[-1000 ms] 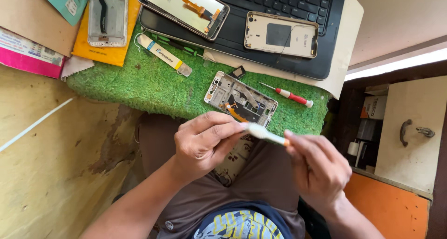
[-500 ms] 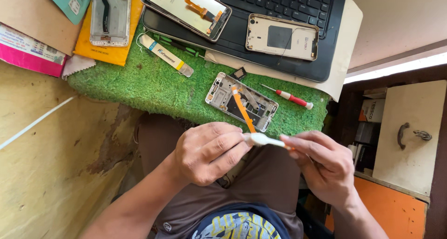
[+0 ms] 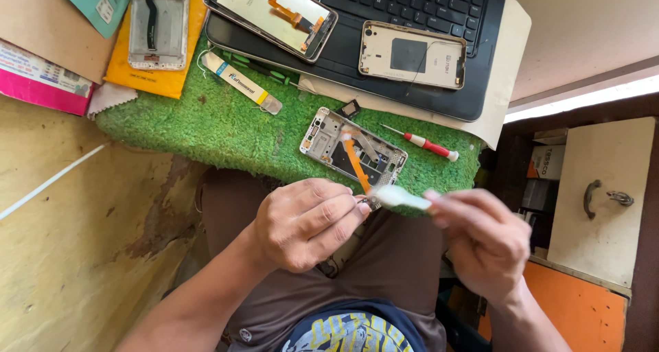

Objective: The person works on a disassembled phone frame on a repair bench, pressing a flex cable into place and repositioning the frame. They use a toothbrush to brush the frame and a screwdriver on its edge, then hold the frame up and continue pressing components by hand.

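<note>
L hand (image 3: 302, 221) pinching small part, R hand (image 3: 484, 242) w/ white tool (image 3: 401, 198), phone frame (image 3: 353, 148) just above

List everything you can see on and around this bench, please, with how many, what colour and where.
opened phone frame: one, silver with an orange ribbon cable, on the green mat's near edge
green mat: one, grass-like, on the bench
screwdriver: one, red handle, right of the frame
laptop: one, black, far side
phone screen: one, pale with an orange cable, on the laptop
phone back cover: one, gold, on the laptop
yellow envelope: one, far left, with another phone frame on it
white tool: one, held between both hands
left hand: pinching a small part
right hand: blurred, gripping the white tool
</note>
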